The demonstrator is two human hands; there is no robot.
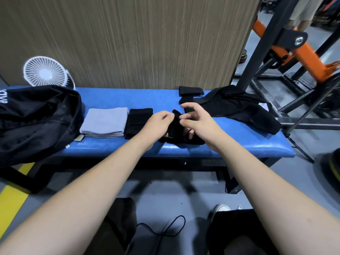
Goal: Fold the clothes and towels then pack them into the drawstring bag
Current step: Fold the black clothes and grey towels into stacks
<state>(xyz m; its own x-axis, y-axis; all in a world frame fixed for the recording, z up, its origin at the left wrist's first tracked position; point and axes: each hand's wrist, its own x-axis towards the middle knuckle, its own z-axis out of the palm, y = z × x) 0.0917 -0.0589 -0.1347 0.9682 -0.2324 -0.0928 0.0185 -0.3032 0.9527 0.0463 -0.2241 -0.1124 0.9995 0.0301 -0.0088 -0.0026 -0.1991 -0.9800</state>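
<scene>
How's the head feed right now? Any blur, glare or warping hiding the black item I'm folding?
Head view: both hands, left and right, are fairly sharp, but the small black garment they pinch is nearly featureless black; glare streaks the blue bench front edge; wide-angle warping bends the wood panel; the lower-right corner is smeared.

A blue padded bench carries everything. At its 9 o'clock end slumps a black drawstring bag. Just beside it, toward centre, lie a folded grey towel and a folded black cloth. At 6 o'clock lies a small black garment. At 1 o'clock sits a folded black piece; at 3 o'clock sprawls an unfolded black garment.
</scene>
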